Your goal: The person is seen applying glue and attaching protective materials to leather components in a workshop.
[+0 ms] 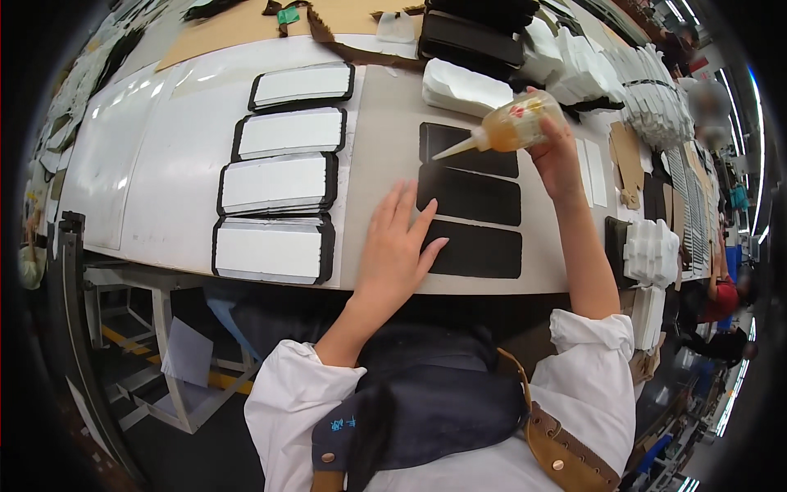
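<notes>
My right hand (553, 152) grips a clear squeeze bottle (516, 123) of amber liquid, tilted so its long pale nozzle points down and left. The nozzle tip is over the left end of the farthest of three black rectangular panels (479, 152), where a thin light line runs along the edge. The middle panel (484, 197) and the nearest panel (475, 250) lie in a column below it. My left hand (398, 238) rests with fingers spread at the left ends of these two panels, its fingertips on or beside them.
Left of the panels stand several stacks of black-edged pieces topped with white strips (270, 193). Behind the bottle lies a white stack (463, 86), with black pieces (471, 41) beyond. Bundled white parts (656, 90) crowd the right. The table's front edge (459, 287) runs before me; people work far right.
</notes>
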Demonstrator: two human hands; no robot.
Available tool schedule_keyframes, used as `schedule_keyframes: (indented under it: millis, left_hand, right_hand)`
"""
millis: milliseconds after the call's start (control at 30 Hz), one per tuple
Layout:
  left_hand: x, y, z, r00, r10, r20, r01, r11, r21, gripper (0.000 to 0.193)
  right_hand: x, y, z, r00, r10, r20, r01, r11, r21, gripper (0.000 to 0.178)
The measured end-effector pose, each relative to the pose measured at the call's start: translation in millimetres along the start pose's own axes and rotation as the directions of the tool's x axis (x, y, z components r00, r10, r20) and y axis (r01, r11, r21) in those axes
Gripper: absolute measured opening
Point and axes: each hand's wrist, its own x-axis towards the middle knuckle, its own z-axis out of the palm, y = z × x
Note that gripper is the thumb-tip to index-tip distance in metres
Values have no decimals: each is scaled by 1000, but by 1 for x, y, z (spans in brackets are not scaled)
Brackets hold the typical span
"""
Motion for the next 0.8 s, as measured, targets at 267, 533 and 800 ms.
schedule_keyframes:
  millis: [267, 533, 800]
  left_hand:
    - [1, 0, -1, 1000, 25, 6, -25, 1000, 17, 50]
    - [2, 2, -2, 1000, 4, -3, -4, 1000, 30, 48]
    - [3, 3, -2, 1000, 11, 0, -11, 999, 39, 48]
  right_hand:
    - [-3, -25, -72, 950, -81, -301, 136, 977, 167, 53]
    - [-7, -31, -96, 915, -237, -326, 142, 946, -290, 58]
    - [-5, -28, -99, 910, -256, -327, 140, 930, -339, 61]
